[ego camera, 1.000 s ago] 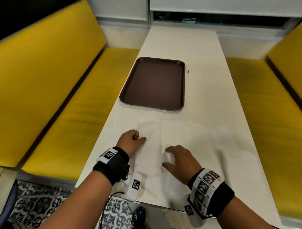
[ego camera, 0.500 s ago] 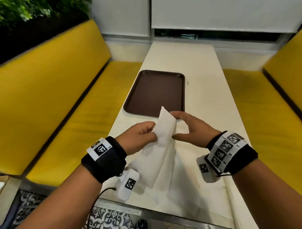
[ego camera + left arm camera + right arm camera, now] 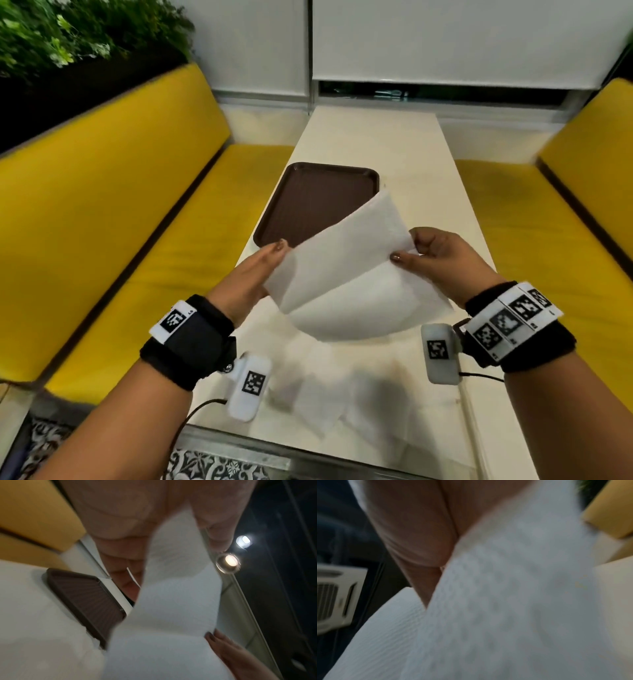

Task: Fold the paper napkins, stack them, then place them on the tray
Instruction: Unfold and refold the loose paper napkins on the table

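A white paper napkin [image 3: 346, 274] hangs in the air above the table, partly unfolded, with one flap lifted toward the tray. My left hand [image 3: 279, 253] pinches its left edge between thumb and fingers. My right hand [image 3: 407, 246] pinches its right edge. The left wrist view shows the napkin [image 3: 171, 601] running out from between my left thumb and fingers, with a right fingertip [image 3: 212, 637] at its far edge. The blurred napkin [image 3: 505, 601] fills the right wrist view. The brown tray [image 3: 318, 202] lies bare on the table beyond the hands. Several more napkins [image 3: 325, 401] lie flat near the table's front edge.
The long white table [image 3: 411, 164] runs away from me between two yellow benches [image 3: 137, 219] [image 3: 534, 240]. A window wall closes the far end, and plants [image 3: 51, 41] stand behind the left bench. The tray [image 3: 85, 601] also shows in the left wrist view.
Both hands picked the napkin up off the table and have moved apart and higher. The napkin, which hung narrow between them, is now spread wide.
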Available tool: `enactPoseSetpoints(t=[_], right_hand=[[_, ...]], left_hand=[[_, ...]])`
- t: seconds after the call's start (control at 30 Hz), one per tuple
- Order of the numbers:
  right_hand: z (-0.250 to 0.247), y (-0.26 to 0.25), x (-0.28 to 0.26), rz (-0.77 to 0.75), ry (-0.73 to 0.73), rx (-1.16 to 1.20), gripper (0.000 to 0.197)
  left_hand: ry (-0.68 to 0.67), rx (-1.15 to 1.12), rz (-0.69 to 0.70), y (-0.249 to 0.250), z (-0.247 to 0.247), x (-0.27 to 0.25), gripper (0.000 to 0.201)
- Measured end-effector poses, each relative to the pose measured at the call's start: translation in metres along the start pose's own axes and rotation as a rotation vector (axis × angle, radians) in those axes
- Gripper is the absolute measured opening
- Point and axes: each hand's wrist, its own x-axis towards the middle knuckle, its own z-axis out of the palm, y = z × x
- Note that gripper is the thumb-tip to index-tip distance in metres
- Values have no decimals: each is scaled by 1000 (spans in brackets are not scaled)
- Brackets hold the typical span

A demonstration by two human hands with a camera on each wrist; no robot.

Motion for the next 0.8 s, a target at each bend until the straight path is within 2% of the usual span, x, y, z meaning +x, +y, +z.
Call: enactPoseSetpoints(t=[0.1,0.2,0.27,0.4,0.43,0.6,0.7,0.8], right_hand=[[-8,2,-9,5,101,196,18],[-12,2,-18,-22,162,311,17],[-15,2,-24,-50,183,356,20],[-21,7,-32,-85,210,378,26],[-23,9,-35,-86,221,386,25],[-32,19,-47,-18,263,487,22],[-38,22,-55,2,233,533,42],[-46,25,-62,78,204,598,44]], left_hand=[[-19,-179,-74,-4,6,3,73],[-110,-309,-61,-7,15,5,76],[-143,-407,-60,-6,23,4,68],[-193,-547,-21,-4,34,3,39],[-177,-540,-3,-4,37,4,34],[-64,-379,74,-9,49,9,36],[-19,-337,60,-10,50,12,24],[-12,-293,39,-7,51,13,19]])
